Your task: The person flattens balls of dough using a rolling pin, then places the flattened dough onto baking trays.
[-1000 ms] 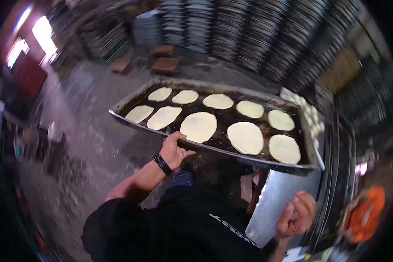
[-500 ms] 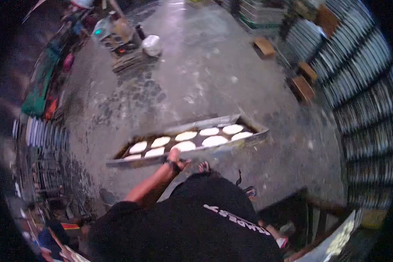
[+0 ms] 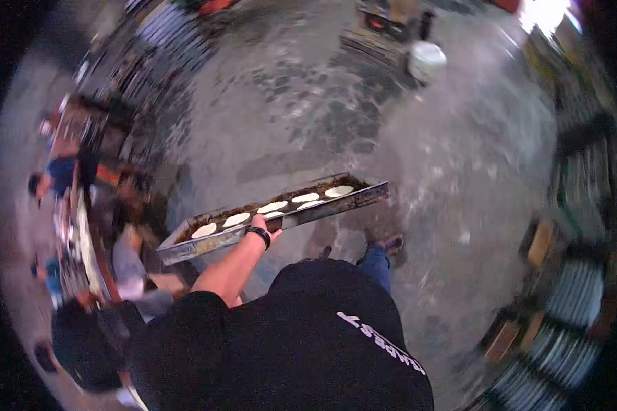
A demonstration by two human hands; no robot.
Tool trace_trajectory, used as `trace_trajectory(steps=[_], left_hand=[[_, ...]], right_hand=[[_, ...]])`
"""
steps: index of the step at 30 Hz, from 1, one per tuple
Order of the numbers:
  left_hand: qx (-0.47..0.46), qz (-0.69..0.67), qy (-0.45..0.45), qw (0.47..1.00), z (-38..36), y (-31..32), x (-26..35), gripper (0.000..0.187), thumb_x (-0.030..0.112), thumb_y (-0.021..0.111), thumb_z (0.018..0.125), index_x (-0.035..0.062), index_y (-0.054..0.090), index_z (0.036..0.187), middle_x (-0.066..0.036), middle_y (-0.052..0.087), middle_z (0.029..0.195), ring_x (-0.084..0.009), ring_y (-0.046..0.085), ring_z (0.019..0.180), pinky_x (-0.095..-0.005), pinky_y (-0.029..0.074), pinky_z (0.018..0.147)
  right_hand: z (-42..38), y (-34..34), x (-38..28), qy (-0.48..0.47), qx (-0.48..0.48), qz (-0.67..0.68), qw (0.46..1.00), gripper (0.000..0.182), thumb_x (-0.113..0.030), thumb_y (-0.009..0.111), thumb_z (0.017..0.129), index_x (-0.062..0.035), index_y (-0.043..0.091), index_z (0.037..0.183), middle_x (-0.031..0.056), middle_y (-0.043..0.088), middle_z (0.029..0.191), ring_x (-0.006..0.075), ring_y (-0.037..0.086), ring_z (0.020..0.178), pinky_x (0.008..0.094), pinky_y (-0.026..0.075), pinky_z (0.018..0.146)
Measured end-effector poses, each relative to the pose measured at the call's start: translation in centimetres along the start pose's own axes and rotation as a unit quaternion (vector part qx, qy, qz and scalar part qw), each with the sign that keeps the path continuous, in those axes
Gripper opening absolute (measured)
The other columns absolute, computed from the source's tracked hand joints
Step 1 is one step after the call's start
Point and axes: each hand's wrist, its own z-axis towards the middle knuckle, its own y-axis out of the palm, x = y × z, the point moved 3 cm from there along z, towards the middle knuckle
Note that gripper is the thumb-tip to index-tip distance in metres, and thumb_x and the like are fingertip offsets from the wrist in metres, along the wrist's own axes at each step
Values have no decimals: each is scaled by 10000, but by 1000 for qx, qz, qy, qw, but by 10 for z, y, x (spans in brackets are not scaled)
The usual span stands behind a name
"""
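Over at nine o'clock, co-workers (image 3: 62,172) sit blurred beside a long surface (image 3: 88,250), and the nearest dark cap (image 3: 86,342) crowds in at eight, so the tray's left end wants good clearance there. That end points between eight and nine: a long, shallow metal tray (image 3: 322,214), held out in front of the body, with flat dough rounds (image 3: 236,219) spaced along its dark bed. The near wall hides part of the row closest to us.

Now the grip, just off centre towards eight: the left hand (image 3: 267,230) is closed on the near long wall around its middle, thumb up over the rim, fingers mostly out of sight underneath. Good spot, I'd say, since an off-centre hold would let one end dip. The right hand is out of the picture, so its state I cannot tell. One hand on one edge means the far side could sag; a firm wrist and a level bed should keep those soft rounds from sliding.

Right end at three o'clock, bare floor (image 3: 452,212) beyond it. Short, steady steps suit this: a sandalled foot (image 3: 394,243) sits at four, a white bucket (image 3: 426,63) at one, well apart, and bricks (image 3: 504,340) out at four.
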Motion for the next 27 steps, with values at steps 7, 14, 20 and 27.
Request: trace_trajectory(steps=[7, 14, 20, 27], left_hand=[[27, -77, -20, 996, -51, 49, -51, 452, 297, 390, 920, 78, 444, 1312, -99, 494, 1328, -339, 489, 1182, -513, 472, 911], [84, -184, -167, 965, -39, 237, -104, 494, 333, 430, 941, 148, 389, 1397, -23, 383, 1444, -305, 433, 1238, -484, 530, 854], [168, -207, -239, 934, -25, 502, -158, 554, 345, 548, 877, 76, 425, 1345, -99, 423, 1387, -344, 451, 1215, -479, 507, 899], [-31, -165, -279, 946, -122, 765, -130, 486, 250, 451, 886, -48, 458, 1269, -252, 450, 1301, -450, 457, 1169, -482, 518, 892]], right_hand=[[69, -579, -86, -29, 368, 160, 916, 460, -366, 606, 866, -12, 586, 1159, 194, 636, 1091, 312, 613, 1016, 409, 470, 869], [60, -908, -287, -361, 519, 313, 709, 242, -212, 610, 893, -10, 626, 1024, 44, 639, 848, 111, 570, 762, 261, 460, 697], [259, -881, -168, -230, 369, 4, 900, 373, -341, 663, 807, -34, 642, 1018, 189, 667, 965, 313, 645, 847, 396, 502, 755], [206, -872, 119, 293, 153, 132, 935, 495, -420, 660, 743, -45, 664, 1066, 190, 639, 1106, 304, 634, 996, 408, 508, 824]])
